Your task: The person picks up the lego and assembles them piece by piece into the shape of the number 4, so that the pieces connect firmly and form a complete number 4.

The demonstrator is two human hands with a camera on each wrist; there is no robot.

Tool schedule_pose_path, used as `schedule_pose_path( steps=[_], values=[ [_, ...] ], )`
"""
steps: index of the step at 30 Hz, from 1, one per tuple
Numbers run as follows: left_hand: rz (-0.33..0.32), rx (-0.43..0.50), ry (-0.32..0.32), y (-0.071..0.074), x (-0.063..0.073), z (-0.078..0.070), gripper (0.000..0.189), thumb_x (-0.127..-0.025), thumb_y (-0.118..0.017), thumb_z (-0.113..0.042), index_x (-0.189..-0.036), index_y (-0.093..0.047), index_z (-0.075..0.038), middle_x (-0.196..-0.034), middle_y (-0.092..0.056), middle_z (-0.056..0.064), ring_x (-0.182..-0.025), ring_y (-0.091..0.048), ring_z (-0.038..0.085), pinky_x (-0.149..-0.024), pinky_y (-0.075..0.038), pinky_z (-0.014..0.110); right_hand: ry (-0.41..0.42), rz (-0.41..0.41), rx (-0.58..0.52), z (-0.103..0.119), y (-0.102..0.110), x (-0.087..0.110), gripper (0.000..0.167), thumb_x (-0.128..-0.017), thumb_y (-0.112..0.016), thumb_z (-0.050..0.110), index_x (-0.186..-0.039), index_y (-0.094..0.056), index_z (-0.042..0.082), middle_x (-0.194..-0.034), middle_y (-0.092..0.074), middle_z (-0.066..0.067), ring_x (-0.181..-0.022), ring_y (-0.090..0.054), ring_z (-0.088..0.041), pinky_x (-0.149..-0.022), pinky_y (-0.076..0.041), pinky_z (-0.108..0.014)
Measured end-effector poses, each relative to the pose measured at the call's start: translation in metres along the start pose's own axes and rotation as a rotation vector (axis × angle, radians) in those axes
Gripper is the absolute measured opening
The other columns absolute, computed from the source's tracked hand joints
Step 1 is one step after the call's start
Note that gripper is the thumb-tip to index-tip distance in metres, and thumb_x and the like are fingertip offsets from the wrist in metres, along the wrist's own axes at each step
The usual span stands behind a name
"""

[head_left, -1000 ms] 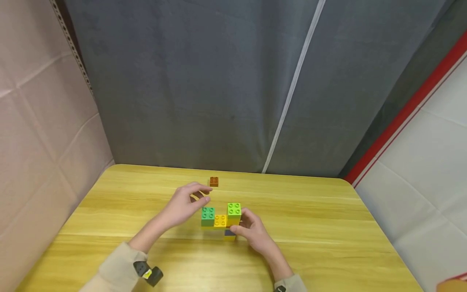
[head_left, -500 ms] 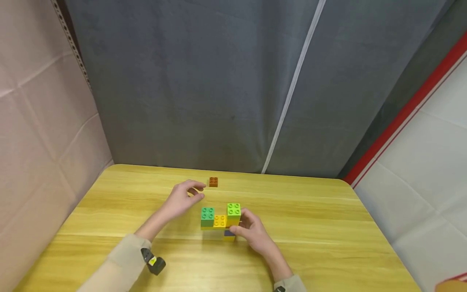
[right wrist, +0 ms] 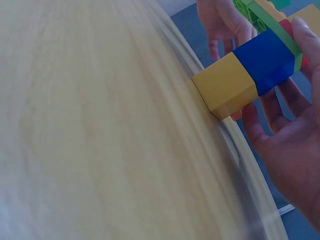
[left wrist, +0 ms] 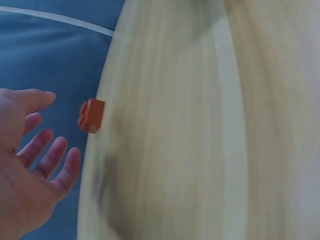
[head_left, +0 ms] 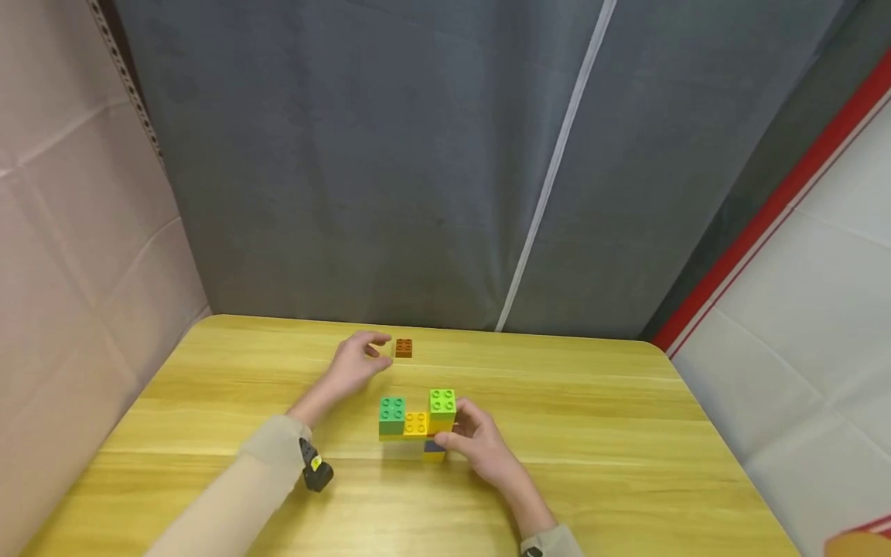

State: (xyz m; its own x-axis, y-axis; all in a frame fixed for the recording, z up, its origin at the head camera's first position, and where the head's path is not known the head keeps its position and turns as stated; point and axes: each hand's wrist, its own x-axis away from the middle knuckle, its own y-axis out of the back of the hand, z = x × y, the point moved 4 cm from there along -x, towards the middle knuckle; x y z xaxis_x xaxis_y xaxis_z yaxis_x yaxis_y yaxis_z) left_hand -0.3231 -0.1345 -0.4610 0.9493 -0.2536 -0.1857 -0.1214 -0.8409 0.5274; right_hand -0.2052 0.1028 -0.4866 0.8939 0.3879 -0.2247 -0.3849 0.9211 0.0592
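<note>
A stack of toy building blocks (head_left: 415,423) stands on the table, with a green block (head_left: 392,414) at its left end and a lime block (head_left: 442,401) on top at the right. Its lower part shows a blue block (right wrist: 265,62) above a yellow block (right wrist: 225,85) in the right wrist view. My right hand (head_left: 483,447) holds the stack from the right, thumb in front. Farther back lies a small orange-brown block (head_left: 404,348), studs up. Just left of it is my left hand (head_left: 352,363), thumb and fingers spread apart, touching nothing; the left wrist view shows the gap to the block (left wrist: 92,116).
The wooden table (head_left: 592,433) has its far edge close behind the small block. A dark grey curtain (head_left: 348,193) hangs beyond that edge. Pale cloth walls (head_left: 83,232) stand at both sides.
My left hand has moved from above the green block back and away to the left side of the small orange-brown block. The right hand keeps its hold on the stack.
</note>
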Motion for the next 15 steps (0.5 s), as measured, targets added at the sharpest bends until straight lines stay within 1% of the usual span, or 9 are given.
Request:
schedule_pose_path(
  steps=[3, 6, 8, 11, 15],
  values=[
    [0.004, 0.007, 0.011, -0.004, -0.009, 0.005, 0.055, -0.092, -0.076, -0.008, -0.142, -0.056, 0.001, -0.138, -0.053, 0.024, -0.112, -0.059, 0.038, -0.083, -0.057, 0.044, 0.008, 0.002, 0.002, 0.0, 0.0, 0.001, 0.032, -0.096, -0.072, 0.01, -0.123, -0.059, -0.003, -0.121, -0.068, -0.011, -0.106, -0.065, -0.021, -0.091, -0.054, -0.032],
    [0.01, -0.001, -0.007, -0.007, -0.015, 0.007, 0.059, -0.091, -0.076, -0.007, -0.145, -0.053, 0.002, -0.139, -0.049, 0.025, -0.116, -0.056, 0.042, -0.087, -0.055, 0.049, 0.011, 0.004, 0.002, -0.001, 0.0, 0.002, 0.031, -0.097, -0.071, 0.01, -0.123, -0.06, -0.002, -0.122, -0.068, -0.01, -0.106, -0.064, -0.021, -0.091, -0.053, -0.032],
    [0.01, -0.02, -0.022, -0.01, -0.019, 0.009, 0.06, -0.091, -0.076, -0.007, -0.145, -0.052, 0.002, -0.14, -0.048, 0.025, -0.119, -0.055, 0.043, -0.092, -0.053, 0.052, 0.016, 0.002, -0.001, -0.001, -0.001, 0.003, 0.03, -0.097, -0.071, 0.009, -0.123, -0.059, -0.002, -0.122, -0.067, -0.012, -0.106, -0.064, -0.021, -0.091, -0.053, -0.032],
    [0.0, -0.059, -0.029, -0.015, -0.023, 0.014, 0.061, -0.09, -0.076, -0.006, -0.145, -0.052, 0.002, -0.141, -0.047, 0.026, -0.122, -0.053, 0.044, -0.097, -0.049, 0.055, 0.014, -0.001, 0.002, -0.001, -0.001, 0.004, 0.03, -0.097, -0.071, 0.009, -0.123, -0.06, -0.002, -0.123, -0.066, -0.014, -0.106, -0.064, -0.022, -0.091, -0.054, -0.032],
    [-0.014, -0.092, -0.019, -0.021, -0.026, 0.02, 0.061, -0.09, -0.076, -0.004, -0.146, -0.052, 0.002, -0.142, -0.048, 0.026, -0.124, -0.053, 0.045, -0.102, -0.047, 0.055, 0.011, -0.001, 0.019, -0.001, -0.001, 0.005, 0.03, -0.098, -0.07, 0.01, -0.123, -0.059, -0.002, -0.124, -0.067, -0.014, -0.108, -0.064, -0.022, -0.093, -0.054, -0.033]
  ],
)
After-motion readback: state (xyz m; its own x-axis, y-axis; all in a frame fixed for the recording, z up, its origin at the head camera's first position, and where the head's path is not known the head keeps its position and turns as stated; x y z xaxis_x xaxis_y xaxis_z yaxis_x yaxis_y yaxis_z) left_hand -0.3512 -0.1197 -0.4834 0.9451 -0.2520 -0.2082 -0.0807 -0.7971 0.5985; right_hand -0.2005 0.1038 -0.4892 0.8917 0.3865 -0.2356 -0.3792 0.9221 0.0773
